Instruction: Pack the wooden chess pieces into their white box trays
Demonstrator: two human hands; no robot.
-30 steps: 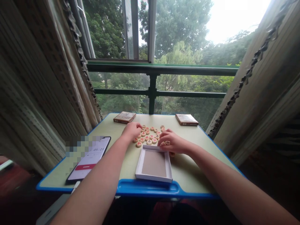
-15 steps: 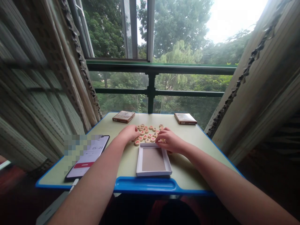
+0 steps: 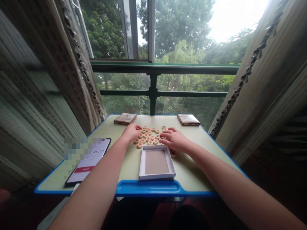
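Several round wooden Chinese chess pieces [image 3: 148,138] with red or dark characters lie in a loose cluster on the table. At the cluster's far left edge is my left hand [image 3: 132,131], fingers slightly bent and loosely apart, with no piece visible in them. My right hand [image 3: 177,139] rests over the right side of the cluster, fingers spread and touching or just above pieces; its palm hides some of them. Between my forearms sits a shallow white box [image 3: 157,162], its inside bare, just on the near side of the pieces.
A phone [image 3: 90,161] showing a running timer lies left of my left forearm, with a white cable. Two flat boxes stand at the back: one on the left [image 3: 125,118], one on the right [image 3: 188,120]. The table [image 3: 201,159] has a blue rim and a molded front groove.
My left hand has moved slightly away from me and off the left edge of the cluster, uncovering a piece there. My right hand's fingers have spread and shifted a little over the pieces.
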